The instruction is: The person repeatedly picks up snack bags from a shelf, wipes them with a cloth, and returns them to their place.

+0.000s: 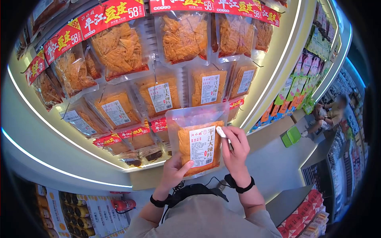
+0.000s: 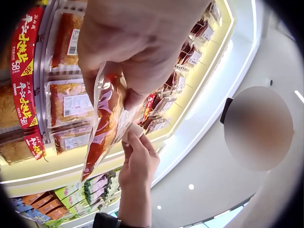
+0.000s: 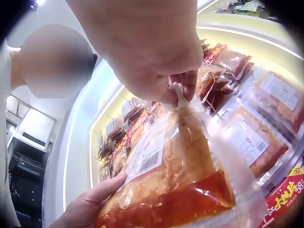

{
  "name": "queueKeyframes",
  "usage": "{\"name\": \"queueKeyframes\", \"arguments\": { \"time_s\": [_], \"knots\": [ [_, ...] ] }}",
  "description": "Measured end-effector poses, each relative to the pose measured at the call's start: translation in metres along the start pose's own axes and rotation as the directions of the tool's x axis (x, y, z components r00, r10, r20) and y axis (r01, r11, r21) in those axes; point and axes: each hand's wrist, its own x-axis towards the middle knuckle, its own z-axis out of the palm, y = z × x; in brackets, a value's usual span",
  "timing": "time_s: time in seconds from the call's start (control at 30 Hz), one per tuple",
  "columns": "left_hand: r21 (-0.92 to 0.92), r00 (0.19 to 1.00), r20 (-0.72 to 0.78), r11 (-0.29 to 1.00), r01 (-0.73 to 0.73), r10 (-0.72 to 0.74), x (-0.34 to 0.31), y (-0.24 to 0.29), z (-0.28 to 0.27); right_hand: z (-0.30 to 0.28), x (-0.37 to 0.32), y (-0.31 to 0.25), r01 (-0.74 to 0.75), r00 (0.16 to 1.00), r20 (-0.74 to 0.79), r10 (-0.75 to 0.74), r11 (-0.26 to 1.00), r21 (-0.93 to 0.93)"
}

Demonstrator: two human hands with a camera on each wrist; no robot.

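A clear sealed packet of orange-brown spicy food slices [image 1: 185, 139] is held up before the rack, its white label [image 1: 203, 145] towards the head camera. My left hand [image 1: 173, 171] grips its lower left edge, thumb over the front. Between the fingers and thumb of my right hand [image 1: 237, 152] is a small crumpled white wipe [image 1: 221, 132], touching the packet near the label's upper right corner. In the left wrist view the packet [image 2: 105, 126] shows edge-on. Red oil [image 3: 185, 202] pools along one side of it in the right wrist view.
Hanging packets [image 1: 158, 95] fill the lit rack ahead, with red price strips [image 1: 113, 18] between rows. To the right are more shelves [image 1: 303, 73], a green basket [image 1: 291, 136] and a seated person [image 1: 335, 113]. A fire extinguisher [image 1: 124, 205] stands at lower left.
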Motion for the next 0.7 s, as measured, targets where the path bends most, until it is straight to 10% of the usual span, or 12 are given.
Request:
{"name": "queueKeyframes", "arguments": {
  "time_s": [0.17, 0.4, 0.57, 0.7],
  "knots": [
    [0.223, 0.992, 0.010, 0.968, 0.118, -0.123, -0.008, 0.009, 0.005, 0.026, 0.013, -0.034, 0.328, 0.916, 0.209, -0.342, 0.940, 0.097],
    [0.232, 0.994, -0.087, 0.971, -0.052, 0.074, -0.015, 0.010, 0.011, 0.034, 0.051, -0.017, 0.114, 0.992, 0.047, -0.115, 0.993, 0.014],
    [0.494, 0.995, -0.028, 0.864, 0.098, -0.097, -0.019, -0.008, -0.006, 0.045, 0.023, -0.042, 0.313, 0.904, 0.235, -0.358, 0.926, 0.210],
    [0.225, 0.977, -0.172, 0.971, -0.084, 0.124, -0.016, -0.012, 0.000, 0.044, 0.035, -0.016, 0.274, 0.941, 0.173, -0.292, 0.954, 0.123]
  ]
}}
